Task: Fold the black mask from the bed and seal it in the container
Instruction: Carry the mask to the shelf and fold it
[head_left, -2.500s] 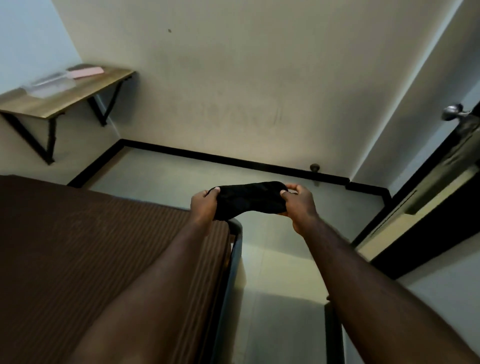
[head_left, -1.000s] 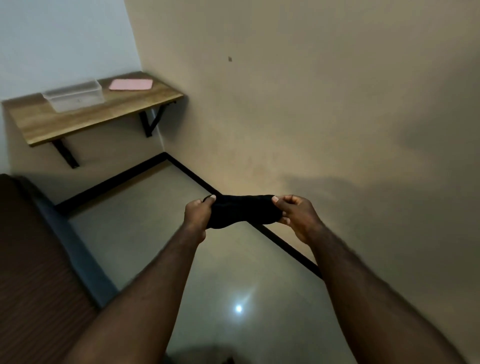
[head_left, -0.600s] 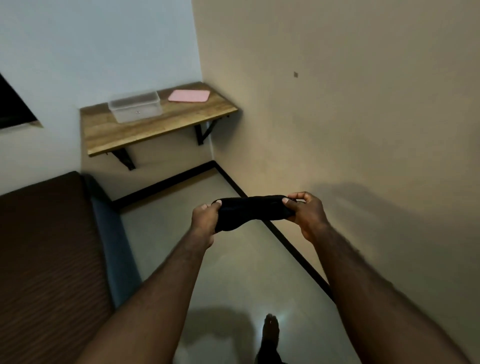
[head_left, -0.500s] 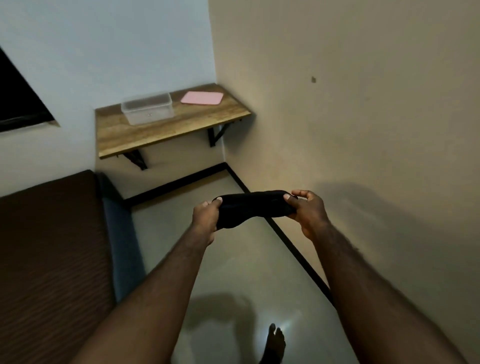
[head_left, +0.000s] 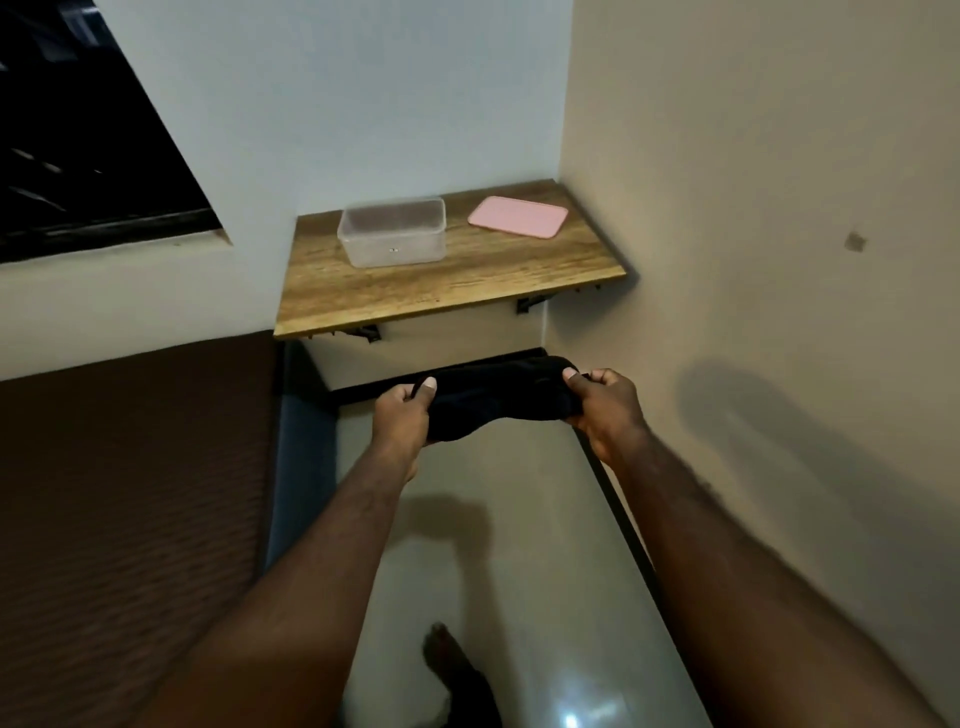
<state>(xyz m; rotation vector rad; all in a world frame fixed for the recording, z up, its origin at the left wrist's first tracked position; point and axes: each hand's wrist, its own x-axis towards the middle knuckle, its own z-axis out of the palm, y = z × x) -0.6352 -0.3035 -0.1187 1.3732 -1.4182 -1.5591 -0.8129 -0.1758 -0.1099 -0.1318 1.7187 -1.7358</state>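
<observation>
The black mask (head_left: 496, 402) hangs stretched between both hands at mid-frame, above the floor. My left hand (head_left: 402, 415) pinches its left end and my right hand (head_left: 605, 405) pinches its right end. A clear plastic container (head_left: 392, 232) stands without a lid on the wooden wall shelf (head_left: 452, 286) straight ahead. Its pink lid (head_left: 518, 216) lies flat on the shelf to the container's right. The mask is below and in front of the shelf's edge.
The brown bed (head_left: 130, 509) with its dark frame runs along the left. A beige wall (head_left: 779, 260) closes the right side, with a black skirting line along the floor. A dark window (head_left: 78, 145) is at the upper left. My foot (head_left: 447, 660) is on the glossy floor below.
The view has turned left and drawn nearer the shelf, which now sits straight ahead and larger. Both hands still hold the mask stretched between them.
</observation>
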